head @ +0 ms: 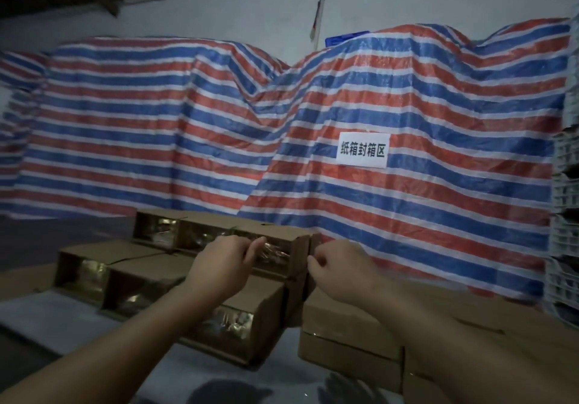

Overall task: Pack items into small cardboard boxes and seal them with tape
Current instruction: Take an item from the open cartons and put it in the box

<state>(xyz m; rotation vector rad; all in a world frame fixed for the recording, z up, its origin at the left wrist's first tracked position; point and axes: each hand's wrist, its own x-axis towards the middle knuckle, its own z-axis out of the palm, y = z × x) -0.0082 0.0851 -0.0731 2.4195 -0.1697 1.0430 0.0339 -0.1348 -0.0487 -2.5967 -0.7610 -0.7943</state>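
At the far row of small cardboard boxes point(275, 248) on the desk point(47, 316), the left hand point(224, 265) curls onto the rightmost box's shiny front while the right hand point(341, 273) pinches its side flap point(314, 245), likely closing it before taping.

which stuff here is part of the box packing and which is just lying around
Part of the job: the box being worked on, left hand at its shiny front, right hand at its side, other boxes, closed boxes.

Just around: striped tarp, paper sign, white crates.
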